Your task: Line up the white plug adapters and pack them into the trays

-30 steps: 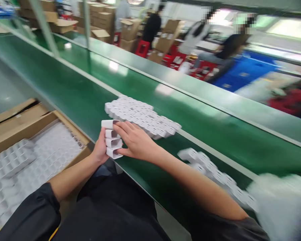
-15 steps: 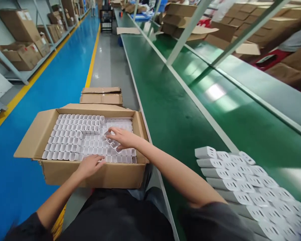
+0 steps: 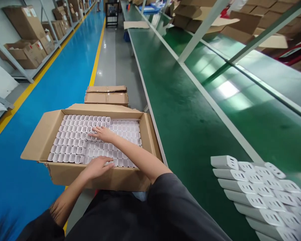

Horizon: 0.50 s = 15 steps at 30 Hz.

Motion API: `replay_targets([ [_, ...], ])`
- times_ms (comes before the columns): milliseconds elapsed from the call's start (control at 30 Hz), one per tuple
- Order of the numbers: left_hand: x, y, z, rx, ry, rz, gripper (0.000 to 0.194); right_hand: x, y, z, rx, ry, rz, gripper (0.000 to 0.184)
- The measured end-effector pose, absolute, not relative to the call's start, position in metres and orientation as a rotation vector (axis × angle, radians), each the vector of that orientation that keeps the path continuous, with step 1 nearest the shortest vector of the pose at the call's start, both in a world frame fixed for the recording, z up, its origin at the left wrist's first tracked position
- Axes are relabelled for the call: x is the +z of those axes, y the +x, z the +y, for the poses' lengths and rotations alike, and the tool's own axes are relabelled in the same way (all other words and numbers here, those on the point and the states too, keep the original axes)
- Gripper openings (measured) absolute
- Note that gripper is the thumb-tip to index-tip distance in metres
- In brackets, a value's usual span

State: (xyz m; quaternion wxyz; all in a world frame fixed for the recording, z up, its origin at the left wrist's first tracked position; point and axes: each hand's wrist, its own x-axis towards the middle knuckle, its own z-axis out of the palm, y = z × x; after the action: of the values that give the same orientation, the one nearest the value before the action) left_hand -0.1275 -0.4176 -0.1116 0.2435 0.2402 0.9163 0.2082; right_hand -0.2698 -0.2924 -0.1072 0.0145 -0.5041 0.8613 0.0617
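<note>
An open cardboard box (image 3: pixel 47 134) sits to my left, filled with rows of small white plastic shells (image 3: pixel 70 140) standing on end. My right hand (image 3: pixel 102 133) reaches across into the middle of the box, fingers stretched flat on the shells at the step between the higher left rows and the lower right rows. My left hand (image 3: pixel 97 167) rests with spread fingers on the near row by the box's front wall. Neither hand holds anything. A stack of the same white shells (image 3: pixel 261 190) lies on the green conveyor belt (image 3: pixel 185 110) at lower right.
A closed flat carton (image 3: pixel 106 94) lies on the grey floor behind the box. A blue aisle with a yellow line runs on the left past shelves of cartons (image 3: pixel 25 50). Slanted white frame bars (image 3: pixel 203 30) rise over the belt; more cartons stand beyond.
My head turned from the belt to the box. The stack of shells I held a second ago has been set into the box; my right hand now lies flat further left.
</note>
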Motion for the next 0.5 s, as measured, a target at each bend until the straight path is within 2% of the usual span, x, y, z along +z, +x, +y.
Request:
replay_targets([
  [167,-0.117,-0.178,-0.423,0.469,0.596,2.493,0.06,-0.068,-0.246,-0.212,0.111,-1.355,2.791,0.071],
  [367,-0.136,-0.198,-0.391,0.209,0.488,2.547,0.066,-0.043,-0.187,-0.12,0.062,-1.08,2.806,0.062],
  [500,-0.14,-0.198,-0.38,0.017,0.437,2.608,0.064,-0.032,-0.134,-0.08,-0.018,-0.934,2.849,0.058],
])
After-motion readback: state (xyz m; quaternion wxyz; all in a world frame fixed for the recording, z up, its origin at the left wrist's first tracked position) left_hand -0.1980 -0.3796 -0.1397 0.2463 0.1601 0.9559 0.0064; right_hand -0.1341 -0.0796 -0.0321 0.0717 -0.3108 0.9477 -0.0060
